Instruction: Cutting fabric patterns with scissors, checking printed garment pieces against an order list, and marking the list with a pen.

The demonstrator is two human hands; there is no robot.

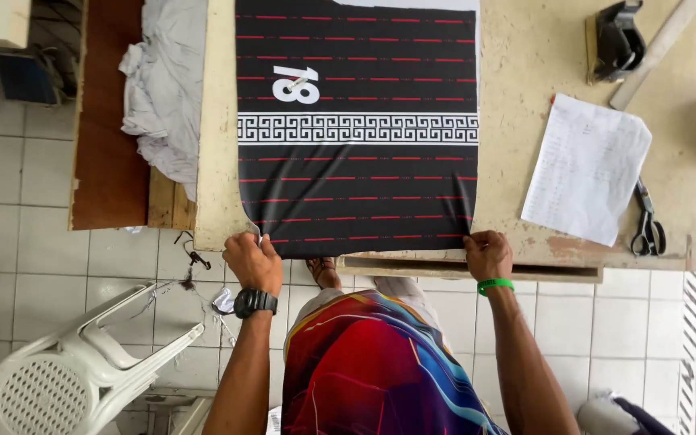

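Spread flat down the pale surface (525,48): black fabric panel (356,177) with red dashed stripes and 1 white key-pattern band, near hem at the edge. Pinched at 2 near corners, apparently for tautness: left hand (253,259) closed on 1 corner, right hand (487,254) on the other. Off right: paper sheet (586,169), scissors (648,225). Below left: toppled white plastic chair (82,362).

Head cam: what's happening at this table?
A person stands at a worktable, both hands pinching the near edge of a black fabric panel with red stripes and a white patterned band. Left hand holds the left corner, right hand the right. The panel lies flat. Paper sheet and scissors lie beside it.
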